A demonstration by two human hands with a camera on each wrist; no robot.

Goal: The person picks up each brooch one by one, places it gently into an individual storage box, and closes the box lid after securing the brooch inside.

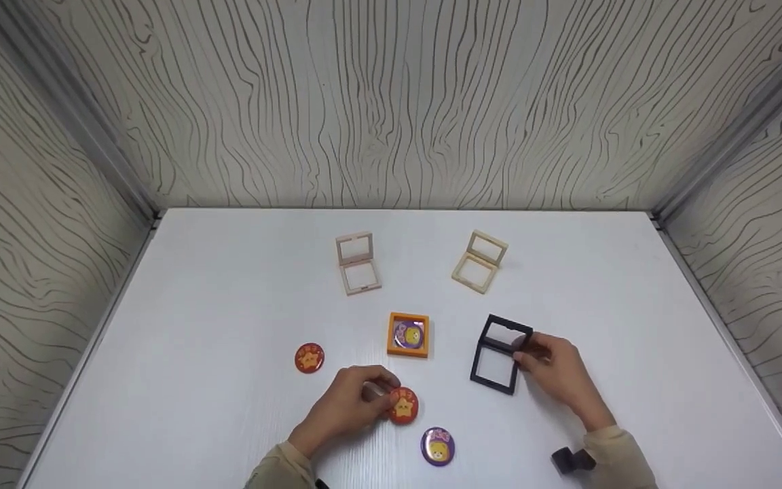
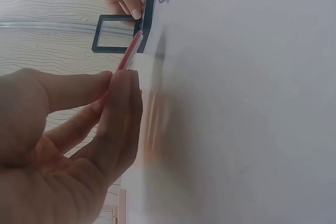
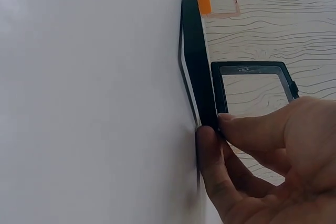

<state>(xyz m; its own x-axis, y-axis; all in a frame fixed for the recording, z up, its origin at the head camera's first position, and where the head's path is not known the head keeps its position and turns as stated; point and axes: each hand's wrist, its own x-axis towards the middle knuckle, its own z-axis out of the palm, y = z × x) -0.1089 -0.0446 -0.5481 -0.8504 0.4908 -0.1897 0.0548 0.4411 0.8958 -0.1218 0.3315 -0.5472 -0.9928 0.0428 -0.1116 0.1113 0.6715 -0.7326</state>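
My left hand (image 1: 354, 406) pinches a round red badge (image 1: 404, 407) with a yellow star between thumb and fingers. In the left wrist view the badge (image 2: 129, 52) is seen edge-on, tilted above the white table. My right hand (image 1: 559, 375) grips the right side of a black hinged display frame (image 1: 497, 347) near its hinge. The frame stands unfolded, its clear-windowed lid raised in the right wrist view, with the thumb and fingers on the base's edge (image 3: 198, 61). Between the hands and the table's front edge lies a purple bear badge (image 1: 438, 447).
An orange frame (image 1: 408, 352) holding a purple badge sits mid-table. Left of it lies another red star badge (image 1: 309, 358). Two unfolded frames, one pinkish (image 1: 362, 290) and one beige (image 1: 460, 277), stand farther back. A dark object (image 1: 564, 461) is beside the right sleeve.
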